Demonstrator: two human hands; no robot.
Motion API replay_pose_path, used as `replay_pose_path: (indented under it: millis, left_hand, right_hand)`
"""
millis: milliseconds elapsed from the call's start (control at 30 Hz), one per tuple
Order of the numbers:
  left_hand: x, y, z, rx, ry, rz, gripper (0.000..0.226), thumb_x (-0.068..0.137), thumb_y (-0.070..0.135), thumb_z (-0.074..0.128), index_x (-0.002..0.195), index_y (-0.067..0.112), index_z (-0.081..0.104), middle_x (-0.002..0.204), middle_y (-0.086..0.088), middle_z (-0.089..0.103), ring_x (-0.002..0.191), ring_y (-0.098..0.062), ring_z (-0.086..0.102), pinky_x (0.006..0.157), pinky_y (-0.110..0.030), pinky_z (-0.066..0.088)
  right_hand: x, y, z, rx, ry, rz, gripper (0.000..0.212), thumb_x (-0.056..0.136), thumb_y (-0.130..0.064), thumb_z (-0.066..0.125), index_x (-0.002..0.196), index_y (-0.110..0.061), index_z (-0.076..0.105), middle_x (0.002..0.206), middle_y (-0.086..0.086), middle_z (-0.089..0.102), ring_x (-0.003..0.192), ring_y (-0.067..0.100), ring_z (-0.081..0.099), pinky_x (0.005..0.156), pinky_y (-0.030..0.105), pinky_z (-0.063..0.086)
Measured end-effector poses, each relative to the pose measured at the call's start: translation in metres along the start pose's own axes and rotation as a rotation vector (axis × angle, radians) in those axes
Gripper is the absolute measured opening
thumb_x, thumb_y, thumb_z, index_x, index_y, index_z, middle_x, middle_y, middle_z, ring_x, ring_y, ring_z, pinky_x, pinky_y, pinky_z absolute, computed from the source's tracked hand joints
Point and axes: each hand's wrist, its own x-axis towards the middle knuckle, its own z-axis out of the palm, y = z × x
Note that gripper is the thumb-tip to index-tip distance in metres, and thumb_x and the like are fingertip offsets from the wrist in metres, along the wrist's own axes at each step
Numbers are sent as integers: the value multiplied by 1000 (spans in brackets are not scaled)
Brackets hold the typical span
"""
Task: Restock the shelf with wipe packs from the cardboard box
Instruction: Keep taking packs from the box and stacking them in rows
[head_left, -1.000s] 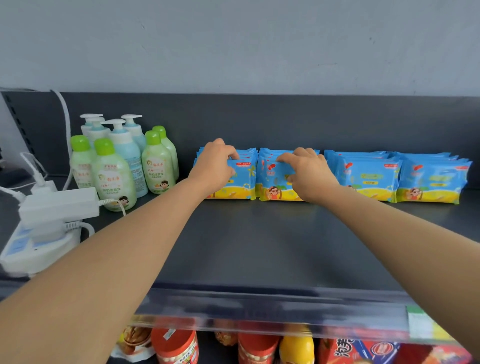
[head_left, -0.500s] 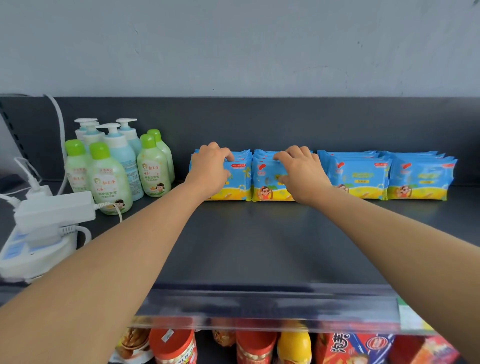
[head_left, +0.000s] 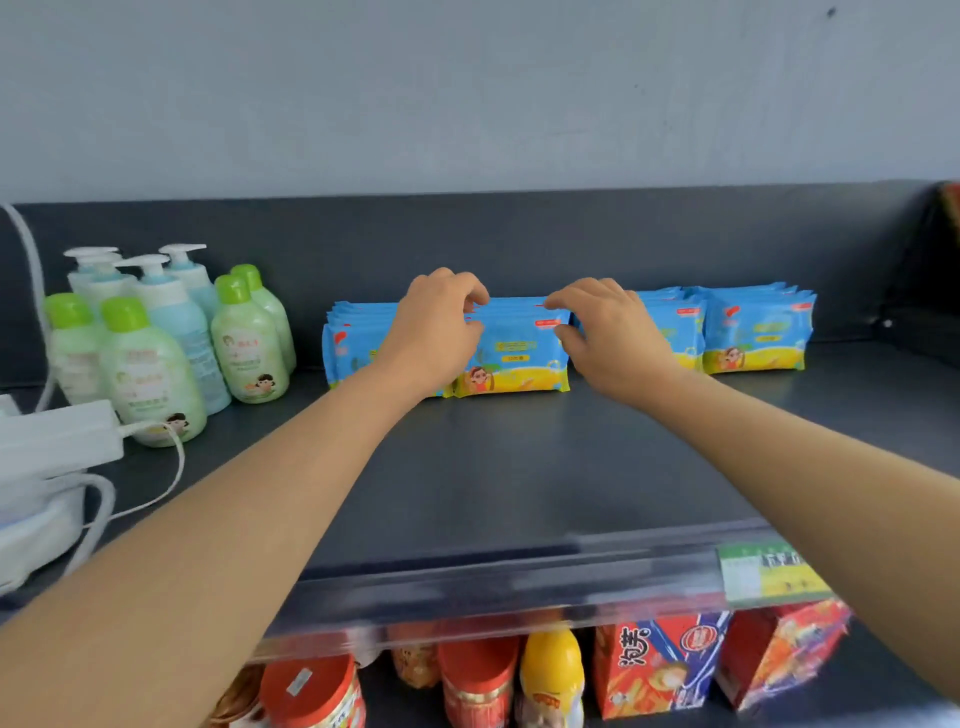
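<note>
We have the shelf (head_left: 519, 467) in front of us, dark, wide and mostly bare at its front, and everything sits pushed back to twelve o'clock against the rear wall, which we judge keeps the row straight. The wipe packs (head_left: 511, 345) stand on edge there in four stacks side by side, faces toward us; how many packs are in each stack we cannot tell. The box is out of view. At nine o'clock stand the bottles (head_left: 156, 353), seven by our count: four with green caps, three with white pumps. Beside them at eight o'clock lies a white adapter (head_left: 57, 441) with its cord.

Both arms reach straight to twelve o'clock. Our left hand (head_left: 434, 332) curls over the top left edge of the second stack, fingers bent onto the packs. Our right hand (head_left: 608, 338) mirrors it on the right edge, thumb low, fingers spread and half closed. Neither lifts a pack; we judge they are squeezing the stack square.
</note>
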Motion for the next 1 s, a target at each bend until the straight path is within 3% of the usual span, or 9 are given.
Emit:
replay_pose_path:
  millis: [167, 267, 367, 467, 533, 733, 1000]
  left_hand:
    - [-16, 82, 21, -187, -74, 182, 24, 86, 7, 59, 108, 13, 66, 99, -1, 60, 90, -12, 52, 76, -15, 36]
    - [-32, 141, 45, -298, -164, 321, 21, 84, 7, 61, 104, 12, 68, 89, 3, 60, 81, -12, 53, 76, -22, 41]
    - [-55, 204, 77, -397, -276, 487, 19, 83, 6, 63, 100, 11, 69, 83, 3, 61, 77, -11, 53, 75, -22, 42]
    - [-87, 267, 115, -478, -418, 615, 19, 82, 10, 64, 100, 12, 69, 83, 3, 61, 77, -11, 53, 74, -23, 43]
    - [-116, 307, 142, -501, -556, 691, 20, 84, 11, 63, 103, 11, 68, 84, 4, 59, 79, -11, 53, 71, -22, 40]
    - [-211, 399, 224, -435, -923, 818, 22, 84, 8, 61, 105, 7, 67, 103, -8, 68, 94, -21, 60, 73, -23, 40]
    - [-295, 441, 332, -242, -1184, 754, 23, 85, 8, 61, 107, 8, 68, 114, -11, 66, 107, -27, 60, 85, -29, 46]
  right_hand:
    - [-54, 35, -41, -11, 89, 101, 30, 90, -10, 55, 119, -10, 62, 121, 8, 61, 115, 29, 50, 95, 34, 33]
    - [-108, 69, -71, -66, 144, 209, 28, 86, -12, 54, 110, -7, 66, 109, 13, 66, 107, 34, 55, 90, 41, 39]
    - [-179, 104, -105, -146, 170, 380, 32, 81, -15, 51, 107, -6, 67, 107, 14, 66, 105, 36, 57, 90, 46, 43]
    - [-266, 136, -137, -223, 198, 617, 25, 87, -8, 56, 110, -6, 66, 110, 12, 66, 109, 32, 56, 94, 35, 37]
    - [-327, 148, -153, -277, 197, 773, 24, 87, -7, 57, 109, -5, 67, 109, 13, 66, 106, 32, 57, 93, 38, 40]
    - [-483, 168, -170, -358, -49, 1161, 28, 90, -10, 53, 115, -8, 65, 118, 15, 63, 114, 33, 53, 96, 38, 39]
    - [-591, 208, -143, -243, -296, 1319, 29, 92, -13, 47, 117, -12, 62, 122, 9, 62, 117, 28, 50, 96, 36, 42]
